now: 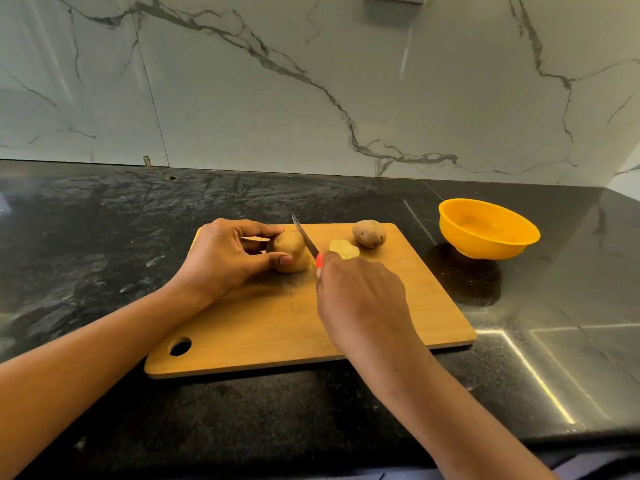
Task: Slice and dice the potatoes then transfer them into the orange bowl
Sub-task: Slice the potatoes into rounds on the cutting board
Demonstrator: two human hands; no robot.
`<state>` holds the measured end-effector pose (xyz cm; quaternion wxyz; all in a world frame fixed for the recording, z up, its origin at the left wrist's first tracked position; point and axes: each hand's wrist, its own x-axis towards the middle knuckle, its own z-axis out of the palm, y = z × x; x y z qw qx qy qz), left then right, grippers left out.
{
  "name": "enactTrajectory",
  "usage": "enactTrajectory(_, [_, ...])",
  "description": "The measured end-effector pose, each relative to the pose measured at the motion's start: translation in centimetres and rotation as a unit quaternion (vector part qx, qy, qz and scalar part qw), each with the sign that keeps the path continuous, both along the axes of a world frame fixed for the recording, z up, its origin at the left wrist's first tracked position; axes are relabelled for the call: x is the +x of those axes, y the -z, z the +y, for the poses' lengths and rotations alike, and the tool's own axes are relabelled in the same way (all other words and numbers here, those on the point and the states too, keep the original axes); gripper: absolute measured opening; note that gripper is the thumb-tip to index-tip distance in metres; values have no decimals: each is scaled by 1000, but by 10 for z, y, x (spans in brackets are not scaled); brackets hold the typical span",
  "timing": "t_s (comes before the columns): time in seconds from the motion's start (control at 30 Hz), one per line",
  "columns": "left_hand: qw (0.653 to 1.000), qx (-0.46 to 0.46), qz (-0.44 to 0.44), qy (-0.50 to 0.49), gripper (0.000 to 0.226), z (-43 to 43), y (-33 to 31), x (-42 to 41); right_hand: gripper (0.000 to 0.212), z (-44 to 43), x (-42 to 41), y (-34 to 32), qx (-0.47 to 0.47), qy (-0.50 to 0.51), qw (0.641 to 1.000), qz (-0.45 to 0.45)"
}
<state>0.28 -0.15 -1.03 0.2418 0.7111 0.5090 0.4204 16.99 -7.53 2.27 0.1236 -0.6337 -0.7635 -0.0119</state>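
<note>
On the wooden cutting board [294,327] lies a brown potato [290,249], gripped between the thumb and fingers of my left hand [221,261]. My right hand [360,296] holds a knife [304,237] by its orange handle, and the blade rests against the potato's right end. A pale cut slice [344,250] lies just right of the blade. A second whole potato [369,233] sits near the board's far right corner. The orange bowl [485,228] stands on the counter to the right of the board and looks empty.
The board lies on a glossy black stone counter [104,237] with a hanging hole [180,346] at its near left corner. A white marble-patterned wall [311,81] rises behind. The counter's front edge runs along the bottom of the view.
</note>
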Motion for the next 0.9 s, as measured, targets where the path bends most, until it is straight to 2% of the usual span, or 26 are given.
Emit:
enactTrajectory(0.7, [1000, -20, -6, 11, 56, 1, 0, -1, 21, 5, -1, 2, -86, -16, 996, -5])
enactTrajectory(0.9, [1000, -13, -11, 8, 56, 2, 0, -2, 20, 0, -8, 1, -108, -26, 993, -43])
